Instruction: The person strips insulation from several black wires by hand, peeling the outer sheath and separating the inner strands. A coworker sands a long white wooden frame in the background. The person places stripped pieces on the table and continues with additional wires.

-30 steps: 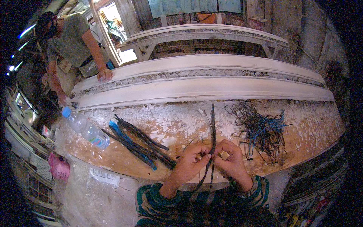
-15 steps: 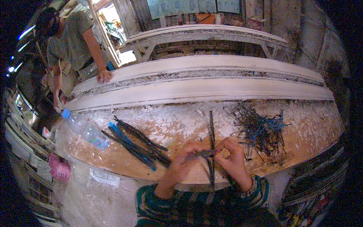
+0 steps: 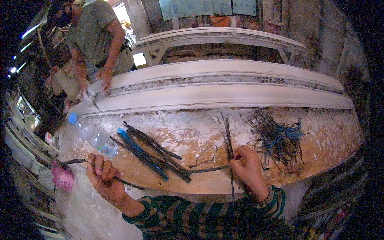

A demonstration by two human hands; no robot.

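Observation:
My left hand [image 3: 105,178] is out past the table's near left edge, its fingers closed around a dark flexible strip [image 3: 76,161]. One end of this strip sticks out leftward, and the other trails right toward the table edge. Over the table, my right hand [image 3: 246,166] pinches a narrow bundle of upright black strips [image 3: 229,138]. A black strip [image 3: 210,170] runs sideways from that bundle to the left; whether it joins the strip in my left hand I cannot tell. Between the hands lies a pile of black and blue strips [image 3: 148,154]. Right of my right hand sits a tangled heap of thin black and blue strands [image 3: 278,138].
A clear plastic bottle with a blue cap [image 3: 94,136] lies at the table's left. Long white-coated boards [image 3: 224,94] span the far side. Behind them at left, a person [image 3: 94,44] bends over the boards, hands on them. A pink bag [image 3: 63,176] is below the left edge.
My left hand has swung far left with the strip, away from my right hand, which stays near the bundle. The other person has shifted right, and both their hands are now at the boards.

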